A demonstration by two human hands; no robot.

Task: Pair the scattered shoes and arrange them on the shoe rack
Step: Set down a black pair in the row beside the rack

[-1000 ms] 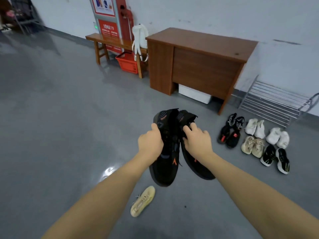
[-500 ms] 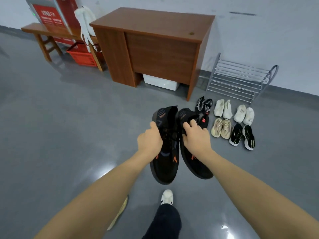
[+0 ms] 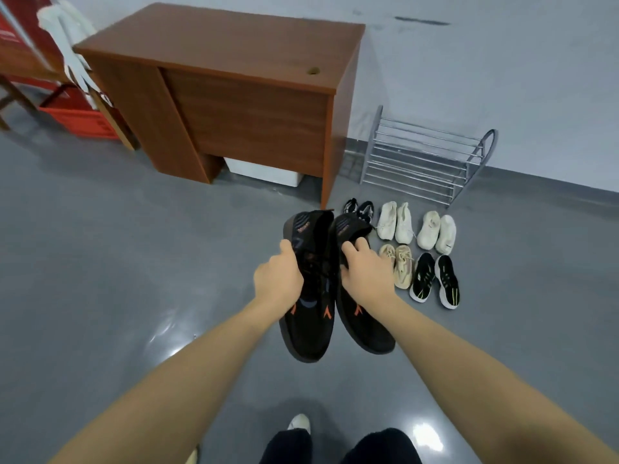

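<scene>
Since half a second ago: desk [image 3: 234, 78] and shoe rack [image 3: 425, 162] sit larger and nearer in the head view; both hands keep their hold on the black pair; a second dark trouser leg now shows at the bottom edge.

Left hand [image 3: 278, 279]: fingers curled round the left black shoe [image 3: 308, 316], thumb up along its outer side; grips at the laced mid-part. Right hand [image 3: 366, 272]: fingers [image 3: 360, 244] hooked over the collar of the right black shoe [image 3: 361, 326], thumb on the inner side. Both shoes off the floor, side by side and touching, toes pointing down toward the wearer, heels up beyond the fingertips; orange marks on the uppers below the knuckles.

Beyond and right of the right fingers, on the grey floor [image 3: 117, 262], paired shoes in two rows; far row: black-and-white pair [image 3: 360, 209], partly hidden behind the held heels, cream pair [image 3: 395, 221], white pair [image 3: 437, 231]; near row: beige pair [image 3: 400, 264], just beside the right knuckles, and black pair with white soles [image 3: 435, 279]. Rack stands past these rows against the wall, shelves bare, right of the desk; white box [image 3: 264, 170] under the desk. Far left of the left fingers: red crate [image 3: 80, 118], white bag [image 3: 70, 51].
</scene>
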